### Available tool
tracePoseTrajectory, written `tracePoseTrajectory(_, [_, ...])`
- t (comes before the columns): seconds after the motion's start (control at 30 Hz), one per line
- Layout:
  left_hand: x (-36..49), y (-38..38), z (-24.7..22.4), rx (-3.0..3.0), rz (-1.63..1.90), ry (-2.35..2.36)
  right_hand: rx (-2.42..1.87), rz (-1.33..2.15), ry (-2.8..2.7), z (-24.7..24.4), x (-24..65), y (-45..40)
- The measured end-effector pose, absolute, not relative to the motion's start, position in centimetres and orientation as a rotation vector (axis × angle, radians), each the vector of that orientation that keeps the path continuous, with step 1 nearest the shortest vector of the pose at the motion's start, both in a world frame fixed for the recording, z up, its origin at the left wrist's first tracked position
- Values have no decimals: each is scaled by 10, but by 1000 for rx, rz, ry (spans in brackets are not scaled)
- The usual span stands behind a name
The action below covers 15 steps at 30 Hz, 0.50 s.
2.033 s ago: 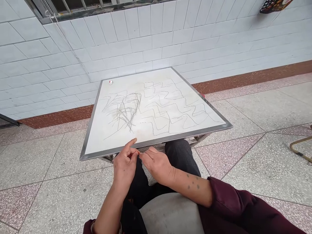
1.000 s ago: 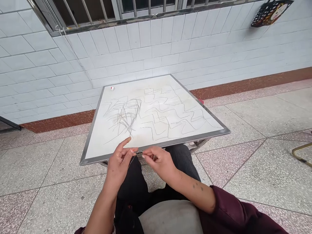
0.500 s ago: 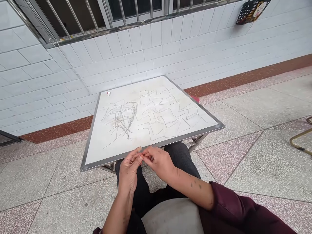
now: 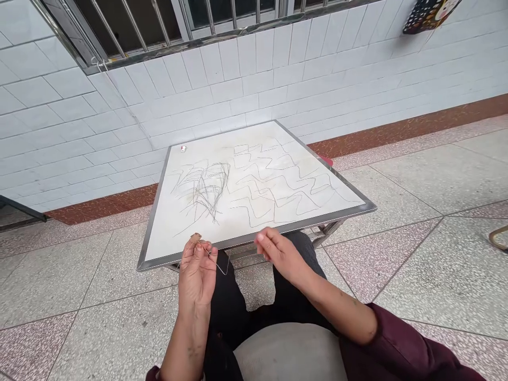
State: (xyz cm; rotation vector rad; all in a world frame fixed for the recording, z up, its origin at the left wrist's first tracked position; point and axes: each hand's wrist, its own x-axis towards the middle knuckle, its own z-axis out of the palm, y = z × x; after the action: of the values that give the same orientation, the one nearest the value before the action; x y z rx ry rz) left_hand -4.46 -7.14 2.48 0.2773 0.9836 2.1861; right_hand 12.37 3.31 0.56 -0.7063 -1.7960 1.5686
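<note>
While left hand point(image 4: 196, 278) pinches thin wire point(image 4: 223, 268) between thumb and fingertips, right hand point(image 4: 280, 255) stands apart, fingers loosely curled, nothing visible in them. Wire hangs just off near edge of whiteboard point(image 4: 309, 218), above black trousers point(image 4: 234, 301), one sharp bend showing. Pinch close to bend should give steadiest control; wire faint, exact grip point hard to confirm.

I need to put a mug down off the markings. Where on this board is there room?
Free patch: the front-left corner of the white steel-framed board, between the dark scribbled tangle and the rim, beside your left hand. A narrower strip runs along the far edge. Crowded: the middle and right, under zigzag lines.
</note>
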Motion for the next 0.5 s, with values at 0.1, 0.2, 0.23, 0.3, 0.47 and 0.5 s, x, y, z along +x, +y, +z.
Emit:
tracePoseTrajectory(0.1, [-44, -72, 27, 316, 2212, 845, -526, 2300, -1711, 4, 118, 17])
tracePoseTrajectory(0.2, [-40, -71, 27, 337, 2172, 813, -477, 2573, -1396, 8, 106, 0])
tracePoseTrajectory(0.23, [-39, -70, 26, 335, 2155, 825, -484, 2583, -1321, 9, 103, -4])
tracePoseTrajectory(0.3, [-38, -70, 24, 307, 2127, 875, -504, 2560, -1235, 11, 97, -7])
tracePoseTrajectory(0.47, [-34, -69, 24, 279, 2037, 1091, -573, 2468, -1150, 0, 91, -6])
tracePoseTrajectory(0.5, [-32, -68, 25, 291, 2017, 1129, -585, 2446, -1147, -3, 90, -5])
